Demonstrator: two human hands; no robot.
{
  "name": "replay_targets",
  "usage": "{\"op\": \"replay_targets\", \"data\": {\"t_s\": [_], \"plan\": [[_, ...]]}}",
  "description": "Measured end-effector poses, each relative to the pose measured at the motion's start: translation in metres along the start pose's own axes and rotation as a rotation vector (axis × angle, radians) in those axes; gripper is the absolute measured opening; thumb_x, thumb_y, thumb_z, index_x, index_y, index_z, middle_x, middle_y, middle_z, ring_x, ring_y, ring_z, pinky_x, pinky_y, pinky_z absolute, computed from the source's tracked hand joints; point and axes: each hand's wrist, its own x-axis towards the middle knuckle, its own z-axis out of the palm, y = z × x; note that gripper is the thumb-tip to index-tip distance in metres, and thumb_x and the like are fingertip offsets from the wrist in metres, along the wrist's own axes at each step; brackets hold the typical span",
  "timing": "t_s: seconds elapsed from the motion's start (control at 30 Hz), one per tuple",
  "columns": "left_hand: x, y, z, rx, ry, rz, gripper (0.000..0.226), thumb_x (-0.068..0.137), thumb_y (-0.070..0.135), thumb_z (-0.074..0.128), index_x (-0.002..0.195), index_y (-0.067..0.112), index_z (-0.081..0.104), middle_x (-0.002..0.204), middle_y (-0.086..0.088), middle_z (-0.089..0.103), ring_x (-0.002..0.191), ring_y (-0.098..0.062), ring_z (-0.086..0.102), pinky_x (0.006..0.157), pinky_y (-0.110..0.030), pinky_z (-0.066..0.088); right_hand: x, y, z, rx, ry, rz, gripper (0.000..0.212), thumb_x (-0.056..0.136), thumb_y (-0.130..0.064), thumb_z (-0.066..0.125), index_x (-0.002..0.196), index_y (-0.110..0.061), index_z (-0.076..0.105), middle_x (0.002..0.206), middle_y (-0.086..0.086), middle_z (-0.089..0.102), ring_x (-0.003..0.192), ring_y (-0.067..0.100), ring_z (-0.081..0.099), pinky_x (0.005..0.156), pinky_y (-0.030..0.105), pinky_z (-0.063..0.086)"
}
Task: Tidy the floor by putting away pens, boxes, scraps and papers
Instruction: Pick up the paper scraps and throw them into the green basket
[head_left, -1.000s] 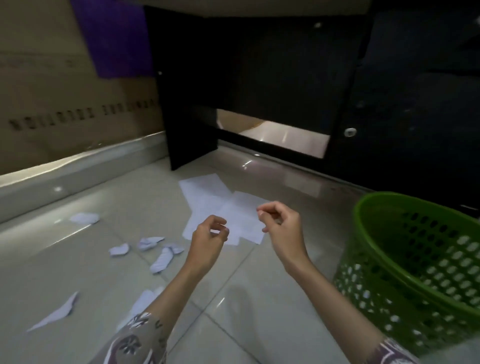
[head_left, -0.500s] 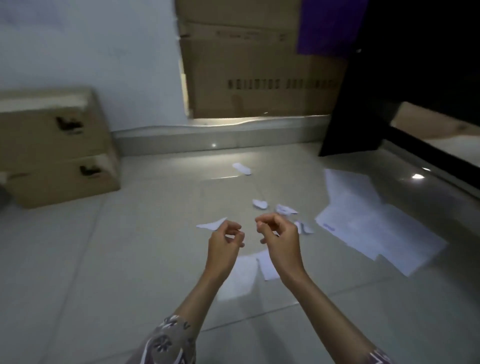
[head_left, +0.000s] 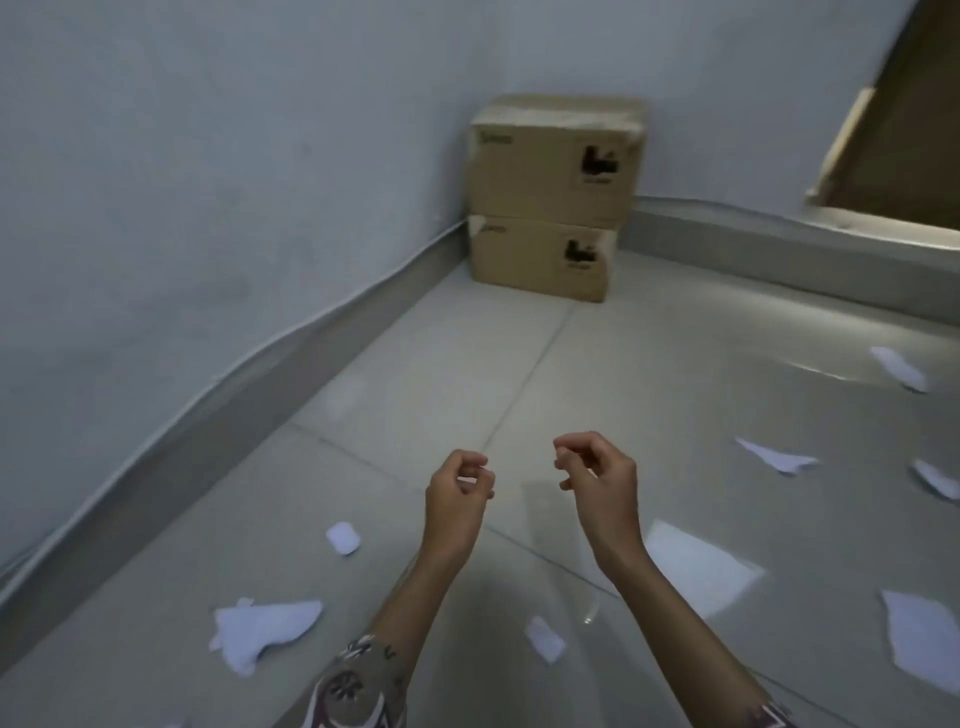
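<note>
**Empty hands over a floor strewn with paper scraps**

The step in hand looks like choosing what to gather: nothing has been picked up, and torn paper lies all round on the floor (head_left: 415, 364). At near left a large scrap (head_left: 262, 631) lies close to the skirting, with a small scrap (head_left: 343, 538) just beyond it. The left hand (head_left: 457, 501) hangs above the tiles, forearm stretched forward, fingers loosely curled, thumb near the fingertips, holding nothing. Far behind, two boxes (head_left: 550, 197) stand stacked in the corner. A little scrap (head_left: 544, 639) lies between the forearms. The right hand (head_left: 597, 480) mirrors the left, wrist bent, fingers curled and empty. To its right lie a flat sheet (head_left: 696, 566) and, further right, more pieces (head_left: 776, 457). The next move probably calls for lowering a hand to the nearest scrap and pinching its thin edge off the slick tile.
</note>
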Motion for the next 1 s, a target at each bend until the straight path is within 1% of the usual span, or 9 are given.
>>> {"op": "replay_targets", "data": {"t_s": [0.07, 0.17, 0.23, 0.47, 0.63, 0.77, 0.87, 0.97, 1.0], "plan": [[-0.001, -0.023, -0.044, 0.007, 0.142, -0.015, 0.010, 0.086, 0.000, 0.055, 0.089, 0.009, 0.058, 0.080, -0.005, 0.061, 0.072, -0.021, 0.058, 0.062, -0.020, 0.044, -0.008, 0.005, 0.041, -0.001, -0.112, 0.015, 0.014, 0.085, 0.000, 0.056, 0.080, -0.010, 0.065, 0.074, -0.002, 0.061, 0.075, 0.014, 0.057, 0.057, 0.019, 0.049], [-0.009, -0.050, -0.096, 0.079, 0.309, -0.004, 0.013, 0.085, -0.005, 0.055, 0.087, 0.008, 0.058, 0.077, -0.003, 0.059, 0.070, -0.018, 0.054, 0.060, -0.007, 0.042, -0.020, 0.014, 0.081, -0.009, -0.225, 0.047, 0.013, 0.084, 0.001, 0.057, 0.080, -0.009, 0.065, 0.072, -0.002, 0.061, 0.073, 0.015, 0.056, 0.067, 0.034, 0.050], [-0.018, -0.068, -0.132, 0.130, 0.416, -0.004, 0.015, 0.083, -0.009, 0.055, 0.086, 0.005, 0.058, 0.078, -0.006, 0.060, 0.070, -0.018, 0.054, 0.061, -0.005, 0.041, -0.029, 0.022, 0.106, -0.037, -0.302, 0.073, 0.014, 0.084, 0.000, 0.057, 0.080, -0.012, 0.065, 0.073, -0.003, 0.062, 0.072, 0.013, 0.056, 0.072, 0.037, 0.050], [-0.071, -0.125, -0.235, 0.302, 0.677, -0.134, 0.020, 0.079, -0.013, 0.055, 0.093, 0.001, 0.059, 0.092, -0.014, 0.061, 0.083, -0.026, 0.056, 0.076, -0.031, 0.041, -0.060, 0.047, 0.166, -0.118, -0.510, 0.082, 0.011, 0.084, 0.001, 0.057, 0.084, -0.007, 0.065, 0.076, 0.001, 0.063, 0.072, 0.015, 0.057, 0.069, 0.035, 0.049], [-0.108, -0.151, -0.275, 0.344, 0.683, -0.331, 0.020, 0.075, -0.003, 0.069, 0.092, 0.003, 0.060, 0.094, -0.015, 0.060, 0.082, -0.026, 0.053, 0.074, -0.030, 0.040, -0.081, 0.061, 0.194, -0.170, -0.618, 0.087, 0.007, 0.083, 0.001, 0.059, 0.084, -0.003, 0.065, 0.074, 0.002, 0.061, 0.069, 0.015, 0.055, 0.065, 0.025, 0.045], [-0.123, -0.160, -0.280, 0.328, 0.524, -0.495, 0.044, 0.058, 0.003, 0.086, 0.088, 0.005, 0.053, 0.073, -0.007, 0.049, 0.066, -0.019, 0.045, 0.058, -0.026, 0.036, -0.097, 0.069, 0.218, -0.274, -0.730, -0.014, 0.009, 0.084, 0.001, 0.059, 0.091, -0.001, 0.064, 0.085, 0.004, 0.062, 0.076, 0.016, 0.056, 0.062, 0.006, 0.040], [-0.128, -0.167, -0.275, 0.333, 0.505, -0.482, 0.044, 0.058, -0.005, 0.082, 0.079, 0.006, 0.046, 0.061, 0.001, 0.041, 0.061, -0.016, 0.041, 0.052, -0.019, 0.032, -0.107, 0.077, 0.237, -0.385, -0.850, -0.061, 0.015, 0.084, -0.001, 0.058, 0.099, 0.000, 0.062, 0.098, 0.010, 0.062, 0.090, 0.019, 0.056, 0.075, 0.018, 0.044], [-0.126, -0.169, -0.272, 0.337, 0.504, -0.456, 0.037, 0.061, -0.011, 0.077, 0.062, 0.009, 0.046, 0.051, 0.005, 0.047, 0.055, -0.014, 0.048, 0.046, -0.010, 0.036, -0.112, 0.084, 0.249, -0.550, -0.938, -0.132, 0.024, 0.085, -0.010, 0.060, 0.107, -0.003, 0.058, 0.110, 0.011, 0.057, 0.104, 0.024, 0.050, 0.086, 0.030, 0.042], [-0.126, -0.169, -0.272, 0.332, 0.501, -0.443, 0.037, 0.062, -0.013, 0.076, 0.056, 0.010, 0.047, 0.047, 0.009, 0.049, 0.050, -0.007, 0.050, 0.044, -0.007, 0.036, -0.113, 0.087, 0.252, -0.615, -0.957, -0.163, 0.027, 0.084, -0.013, 0.061, 0.109, -0.004, 0.057, 0.111, 0.010, 0.055, 0.106, 0.025, 0.047, 0.086, 0.032, 0.040]]}}
